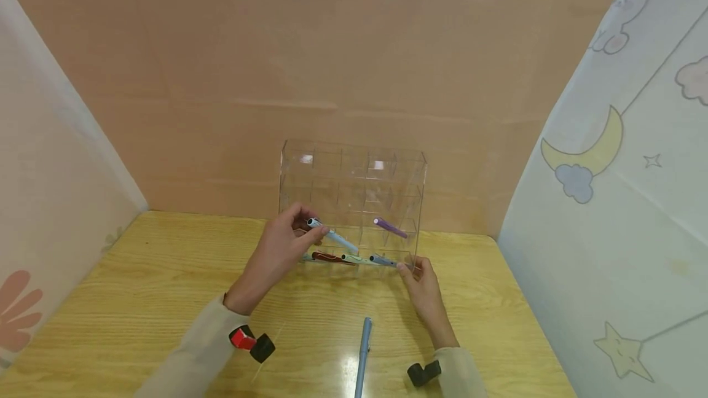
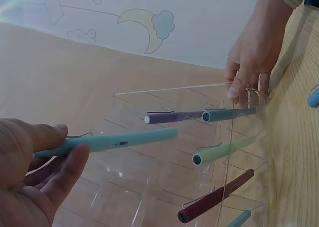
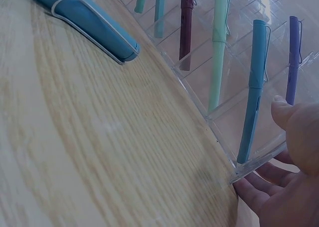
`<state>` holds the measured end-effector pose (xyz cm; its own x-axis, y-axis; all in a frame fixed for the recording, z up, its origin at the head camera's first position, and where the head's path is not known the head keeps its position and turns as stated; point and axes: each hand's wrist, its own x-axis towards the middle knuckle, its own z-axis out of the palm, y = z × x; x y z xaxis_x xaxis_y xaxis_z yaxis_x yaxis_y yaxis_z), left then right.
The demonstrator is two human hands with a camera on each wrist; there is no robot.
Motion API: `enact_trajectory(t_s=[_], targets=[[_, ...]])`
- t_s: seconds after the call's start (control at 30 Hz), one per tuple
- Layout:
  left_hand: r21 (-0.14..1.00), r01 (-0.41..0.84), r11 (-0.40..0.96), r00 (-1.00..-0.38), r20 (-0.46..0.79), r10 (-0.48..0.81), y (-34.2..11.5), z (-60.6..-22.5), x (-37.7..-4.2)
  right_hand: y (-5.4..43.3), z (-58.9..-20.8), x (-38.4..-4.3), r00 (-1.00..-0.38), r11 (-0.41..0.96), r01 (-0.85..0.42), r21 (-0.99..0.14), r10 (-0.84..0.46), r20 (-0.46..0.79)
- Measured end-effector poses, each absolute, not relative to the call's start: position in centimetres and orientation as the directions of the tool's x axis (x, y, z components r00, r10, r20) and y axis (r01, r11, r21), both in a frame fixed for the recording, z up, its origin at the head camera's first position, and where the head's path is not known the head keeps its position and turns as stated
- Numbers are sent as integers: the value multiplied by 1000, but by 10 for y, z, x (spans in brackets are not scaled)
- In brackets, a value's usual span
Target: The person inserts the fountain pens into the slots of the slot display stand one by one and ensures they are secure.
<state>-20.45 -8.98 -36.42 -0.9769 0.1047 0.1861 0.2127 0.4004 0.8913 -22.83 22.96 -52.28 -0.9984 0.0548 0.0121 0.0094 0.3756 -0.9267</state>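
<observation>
My left hand (image 1: 276,247) pinches a light blue pen (image 1: 338,238) between thumb and fingers, in front of a clear plastic pen rack (image 1: 424,171). The pen's clip end is in the fingers and its other end points right, toward the rack's cells. My right hand (image 1: 427,292) grips the rack's lower right corner, thumb in front and fingers behind and below. Along the bottom row lie a blue pen (image 3: 253,92), a pale green pen (image 3: 217,53), a dark red pen (image 2: 215,197) and, at the left, a teal one (image 2: 241,219). A purple pen (image 1: 390,227) sits one row higher.
Another blue pen (image 1: 362,355) lies on the wooden table (image 1: 487,324) in front of the rack, between the forearms. Behind the rack rises a brown paper-like wall (image 1: 354,78). Pale printed sheets flank the table, the right one (image 1: 619,232) with moon and star drawings.
</observation>
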Motion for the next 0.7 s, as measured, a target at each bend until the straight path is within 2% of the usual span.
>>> enact_trajectory(t_s=[0.43,0.7], targets=[[889,245,388,-969,230,86,-83,-367,-218,229,-520,-228,-998,379,16,-925,59,7],[885,278,374,-959,274,67,-69,-373,-225,229,-504,-219,-998,398,27,-917,58,-4]])
